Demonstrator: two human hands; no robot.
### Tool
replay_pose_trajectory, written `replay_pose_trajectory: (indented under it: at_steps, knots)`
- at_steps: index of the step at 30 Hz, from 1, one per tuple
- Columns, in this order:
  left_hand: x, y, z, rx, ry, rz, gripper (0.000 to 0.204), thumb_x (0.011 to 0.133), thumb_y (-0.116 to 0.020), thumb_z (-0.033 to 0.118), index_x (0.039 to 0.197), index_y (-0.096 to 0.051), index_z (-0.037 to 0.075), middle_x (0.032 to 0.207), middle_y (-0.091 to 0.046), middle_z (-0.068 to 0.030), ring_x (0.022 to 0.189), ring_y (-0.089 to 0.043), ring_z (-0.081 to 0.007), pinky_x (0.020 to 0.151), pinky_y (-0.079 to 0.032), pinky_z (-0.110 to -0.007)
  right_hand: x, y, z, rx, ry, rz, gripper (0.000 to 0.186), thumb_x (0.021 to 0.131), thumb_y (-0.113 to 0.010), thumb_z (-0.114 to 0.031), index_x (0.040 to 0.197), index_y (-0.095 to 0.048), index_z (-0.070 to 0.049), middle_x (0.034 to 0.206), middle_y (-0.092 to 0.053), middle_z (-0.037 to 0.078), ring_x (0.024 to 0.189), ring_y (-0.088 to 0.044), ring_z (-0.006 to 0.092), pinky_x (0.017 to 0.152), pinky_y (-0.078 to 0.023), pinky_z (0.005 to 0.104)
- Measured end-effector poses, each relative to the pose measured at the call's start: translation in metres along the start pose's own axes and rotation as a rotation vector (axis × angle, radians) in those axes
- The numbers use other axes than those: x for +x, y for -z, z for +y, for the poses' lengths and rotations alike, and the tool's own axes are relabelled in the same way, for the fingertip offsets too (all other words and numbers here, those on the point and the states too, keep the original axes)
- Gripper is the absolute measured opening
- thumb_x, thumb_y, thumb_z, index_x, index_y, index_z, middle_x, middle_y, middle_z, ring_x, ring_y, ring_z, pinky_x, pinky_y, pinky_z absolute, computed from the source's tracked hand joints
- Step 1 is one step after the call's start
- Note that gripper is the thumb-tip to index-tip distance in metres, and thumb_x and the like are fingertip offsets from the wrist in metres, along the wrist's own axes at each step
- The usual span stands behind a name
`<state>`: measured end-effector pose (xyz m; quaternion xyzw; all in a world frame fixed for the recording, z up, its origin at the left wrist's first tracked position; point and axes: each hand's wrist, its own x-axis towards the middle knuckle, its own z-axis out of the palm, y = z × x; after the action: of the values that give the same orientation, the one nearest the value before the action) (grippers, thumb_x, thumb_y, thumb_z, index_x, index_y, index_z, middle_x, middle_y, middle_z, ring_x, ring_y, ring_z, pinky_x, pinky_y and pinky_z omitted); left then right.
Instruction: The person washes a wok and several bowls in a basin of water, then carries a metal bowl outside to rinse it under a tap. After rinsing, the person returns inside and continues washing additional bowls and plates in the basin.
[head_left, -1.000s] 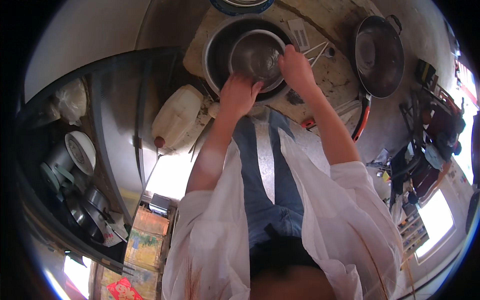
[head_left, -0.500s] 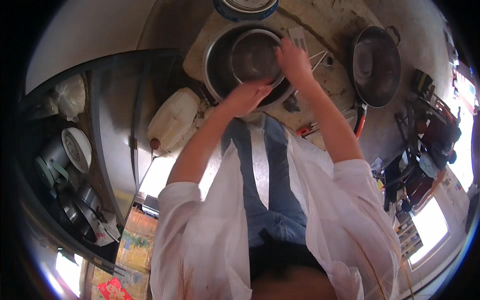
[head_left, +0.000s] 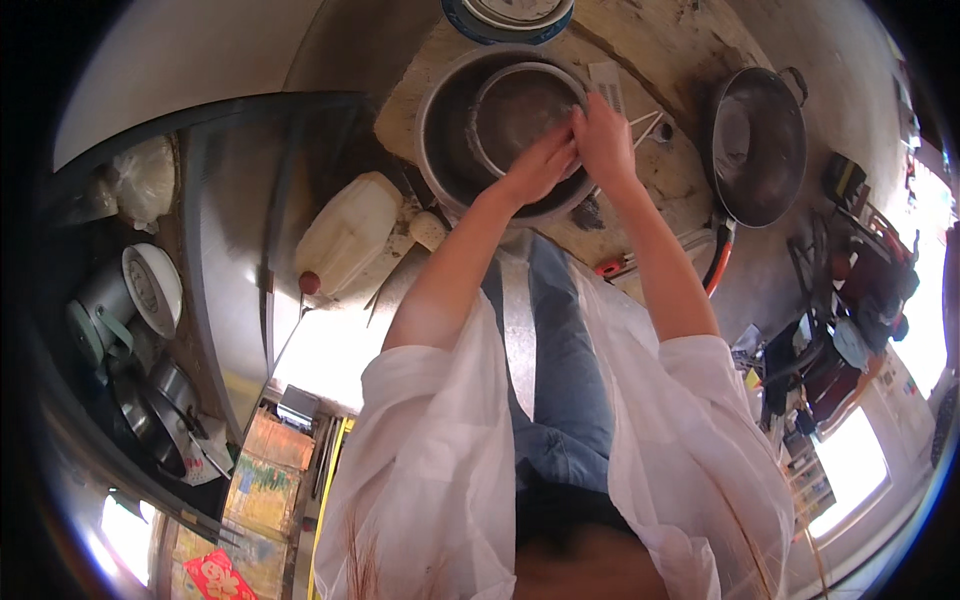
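A round metal bowl (head_left: 520, 105) sits inside a wider metal basin (head_left: 436, 150) in front of me. My right hand (head_left: 606, 138) is closed over the bowl's right rim. Close beside it, my left hand (head_left: 545, 168) crosses the bowl's near right edge. Its fingers are stretched out and lie against the inside of the rim, with their tips at my right hand. The undersides of both hands are hidden.
Right of the basin are thin white sticks (head_left: 648, 124) and a dark wok (head_left: 757, 150). A blue-rimmed container (head_left: 507, 25) stands beyond it. A whitish plastic jug (head_left: 350, 232) lies to the left, near shelves of pots and a white enamel basin (head_left: 155, 292).
My left hand has moved right along the bowl's near edge and now meets my right hand. My right hand stays at the right rim, slightly lower.
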<state>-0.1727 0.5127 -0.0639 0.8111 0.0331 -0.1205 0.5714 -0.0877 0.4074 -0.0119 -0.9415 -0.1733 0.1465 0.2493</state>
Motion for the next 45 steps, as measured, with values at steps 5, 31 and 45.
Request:
replay_pose_trajectory:
  at_steps: [5,31,45]
  knots:
    - [-0.05,0.04,0.007,0.371,-0.091,-0.252,0.047,0.086,-0.05,0.029,0.127,-0.043,0.008,0.117,-0.055,-0.0144,0.111,-0.049,-0.03,0.101,-0.032,-0.037,-0.005,0.009,-0.004,-0.097,-0.044,-0.042,0.021,0.086,-0.051,-0.022,0.093,-0.049,-0.003,0.076,-0.06,0.023,0.077,-0.057,0.0434,0.068,-0.044,0.0508]
    - [-0.058,0.009,0.045,0.004,0.319,0.249,0.033,0.081,-0.059,0.014,0.11,-0.054,0.002,0.092,-0.063,-0.0157,0.082,-0.061,-0.0293,0.072,-0.047,-0.035,-0.019,0.008,-0.055,0.31,-0.216,0.113,0.034,0.089,-0.048,-0.032,0.089,-0.059,0.001,0.077,-0.062,0.02,0.072,-0.058,0.0408,0.067,-0.048,0.0414]
    - [-0.065,0.042,0.061,-1.178,0.432,0.707,0.025,0.083,-0.058,0.005,0.108,-0.055,0.001,0.101,-0.06,-0.006,0.09,-0.058,-0.0154,0.081,-0.046,-0.029,0.023,-0.091,0.011,1.534,-0.835,-0.383,0.031,0.093,-0.041,-0.022,0.104,-0.062,-0.002,0.103,-0.063,0.01,0.097,-0.058,0.0207,0.088,-0.042,0.0317]
